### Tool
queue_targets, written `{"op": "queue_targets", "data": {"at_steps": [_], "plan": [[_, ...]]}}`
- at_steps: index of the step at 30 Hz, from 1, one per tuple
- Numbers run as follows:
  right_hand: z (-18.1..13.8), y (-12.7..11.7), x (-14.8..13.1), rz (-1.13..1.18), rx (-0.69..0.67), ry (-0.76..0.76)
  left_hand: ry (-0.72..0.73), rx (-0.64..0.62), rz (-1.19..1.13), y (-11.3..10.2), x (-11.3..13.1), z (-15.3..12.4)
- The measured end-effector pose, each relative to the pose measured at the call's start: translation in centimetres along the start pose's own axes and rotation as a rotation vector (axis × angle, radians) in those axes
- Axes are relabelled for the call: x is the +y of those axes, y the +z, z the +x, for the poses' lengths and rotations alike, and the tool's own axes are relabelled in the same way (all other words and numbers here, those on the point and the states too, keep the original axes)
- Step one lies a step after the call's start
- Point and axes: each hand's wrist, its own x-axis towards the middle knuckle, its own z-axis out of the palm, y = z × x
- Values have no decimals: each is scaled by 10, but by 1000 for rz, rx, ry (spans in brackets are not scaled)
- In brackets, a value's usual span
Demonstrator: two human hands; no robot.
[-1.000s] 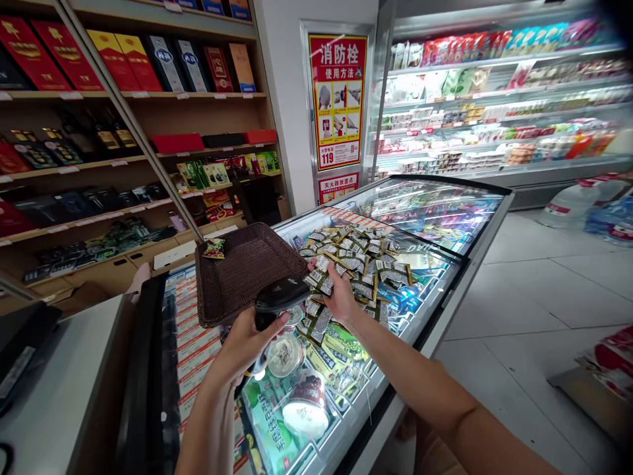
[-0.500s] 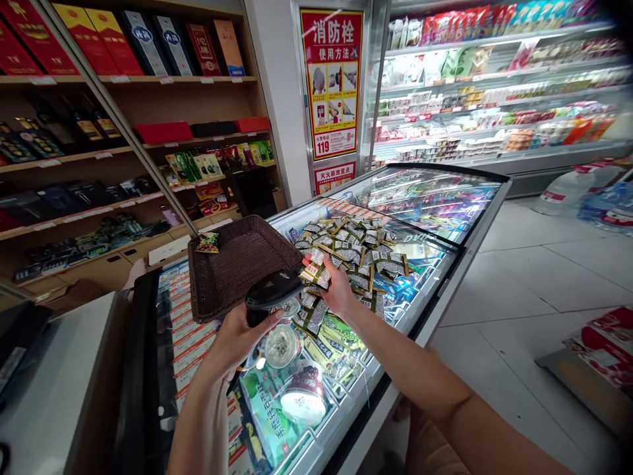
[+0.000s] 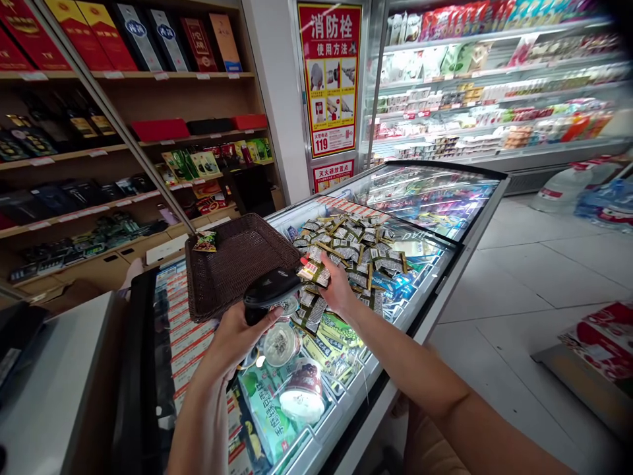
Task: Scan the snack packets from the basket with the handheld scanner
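Observation:
My left hand (image 3: 246,333) is wrapped round the handle of a black handheld barcode scanner (image 3: 271,287), its head aimed to the right. In front of the scanner, my right hand (image 3: 336,285) grips a small snack packet (image 3: 315,265) with its printed label side up; a reddish light shows on its left edge. Beneath and beyond lies a pile of similar snack packets (image 3: 368,249) on the freezer's glass top. A brown woven basket (image 3: 237,260) sits to the left of the pile, and one colourful packet (image 3: 205,241) lies in its far left corner.
The chest freezer (image 3: 448,267) shows tubs (image 3: 302,389) and bagged ice creams under its glass. At left is a grey-white counter (image 3: 74,369). Shelves of boxes (image 3: 200,43) and a refrigerated display (image 3: 494,99) stand behind. Water jugs (image 3: 564,188) and a red carton (image 3: 606,343) are at right.
The view has shifted very slightly. Both hands keep their hold on the scanner and the packet, and a reddish light has appeared on the packet's left edge.

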Motion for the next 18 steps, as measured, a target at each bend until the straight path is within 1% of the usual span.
{"op": "queue_targets", "data": {"at_steps": [3, 9, 11, 15, 18], "plan": [[0, -2, 0, -55, 111, -30, -3, -2, 12, 0, 2, -1], [0, -2, 1, -59, 97, -112, 36, -19, 19, -1, 2, 1], [2, -4, 3, -76, 123, -133, 34, -20, -5, 1, 3, 1], [9, -9, 7, -160, 254, -81, 14, -15, -63, 4, 7, -2], [12, -12, 9, -174, 271, -66, 13, 0, -71, 6, 7, -3]]}}
